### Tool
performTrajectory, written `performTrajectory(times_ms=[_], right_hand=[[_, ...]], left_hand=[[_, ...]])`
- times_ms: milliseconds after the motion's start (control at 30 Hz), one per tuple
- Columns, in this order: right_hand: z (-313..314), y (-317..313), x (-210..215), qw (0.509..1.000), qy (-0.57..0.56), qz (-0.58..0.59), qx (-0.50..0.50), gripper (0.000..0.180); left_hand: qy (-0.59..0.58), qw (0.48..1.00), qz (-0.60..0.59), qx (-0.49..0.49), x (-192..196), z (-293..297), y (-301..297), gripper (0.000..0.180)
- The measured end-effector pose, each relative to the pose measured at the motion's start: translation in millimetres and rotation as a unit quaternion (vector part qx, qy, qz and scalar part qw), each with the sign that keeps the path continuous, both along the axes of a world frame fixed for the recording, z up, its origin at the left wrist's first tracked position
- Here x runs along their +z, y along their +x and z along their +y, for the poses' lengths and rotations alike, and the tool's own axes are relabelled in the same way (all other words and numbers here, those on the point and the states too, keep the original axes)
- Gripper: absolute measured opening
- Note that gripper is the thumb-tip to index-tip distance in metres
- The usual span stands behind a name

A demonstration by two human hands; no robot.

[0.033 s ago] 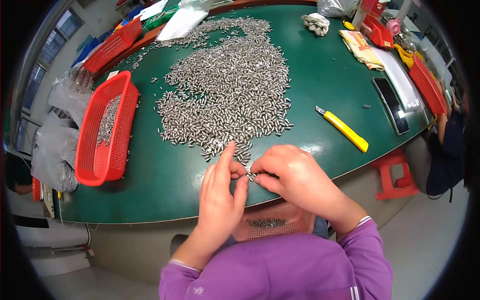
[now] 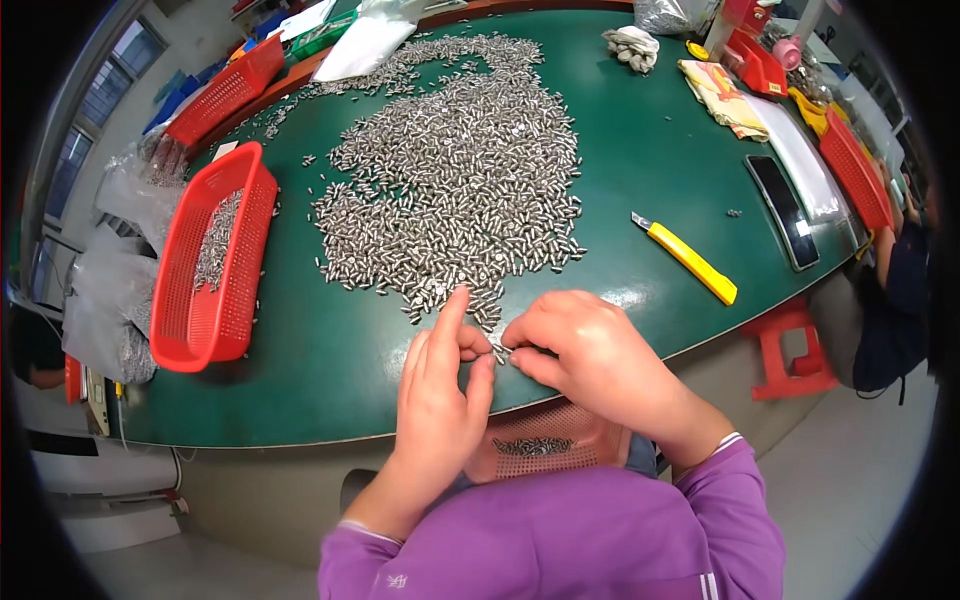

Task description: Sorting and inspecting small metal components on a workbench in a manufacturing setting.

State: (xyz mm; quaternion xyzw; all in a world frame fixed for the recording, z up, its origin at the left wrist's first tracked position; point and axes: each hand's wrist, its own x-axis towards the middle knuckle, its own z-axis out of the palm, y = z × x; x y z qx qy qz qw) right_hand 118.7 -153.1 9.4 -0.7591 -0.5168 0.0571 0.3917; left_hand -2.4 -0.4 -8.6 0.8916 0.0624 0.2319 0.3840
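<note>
A wide heap of small silver metal pins [image 2: 450,180] covers the middle of the green table [image 2: 640,140]. At its near tip, my left hand [image 2: 440,385] rests with the index finger stretched toward the heap and the thumb apart from it. My right hand [image 2: 585,340] faces it, thumb and index finger closed at a small metal pin [image 2: 501,354] between the two hands. Fingertips partly hide the pieces there. Below the table edge, a pink perforated basket [image 2: 510,465] at my lap holds a patch of dark metal pieces.
A red basket [image 2: 250,300] with some pins stands left, beside clear plastic bags [image 2: 110,290]. On the right lie a yellow utility knife [image 2: 695,265], a phone [image 2: 782,212] and a white glove [image 2: 632,48]. A red stool [image 2: 790,350] and another person [image 2: 890,310] are beyond the right edge.
My hands stay in place; the small pin between my fingertips has shifted very slightly.
</note>
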Motion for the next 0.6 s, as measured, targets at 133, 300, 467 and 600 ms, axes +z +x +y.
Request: performTrajectory(times_ms=[133,300,467,600], right_hand=[[0.6,-1.0,-2.0,1.0,0.011,-0.003,0.002,0.012],[-2.0,-3.6,-4.2,1.0,0.018,-0.005,0.024,0.014],[-2.2,-4.2,-4.5,0.999,0.03,-0.001,0.024,0.015],[-1.6,-1.3,-3.3,0.999,0.036,0.013,0.034,0.013]], left_hand=[[-0.006,1.0,0.018,-0.004,0.3,0.0,-8.9,0.071],[-0.006,1.0,0.018,-0.013,1.5,-1.6,-9.0,0.071],[-0.001,1.0,0.02,-0.012,1.5,-1.3,-9.8,0.072],[-0.029,0.999,0.018,-0.012,4.2,-3.2,-9.4,0.072]])
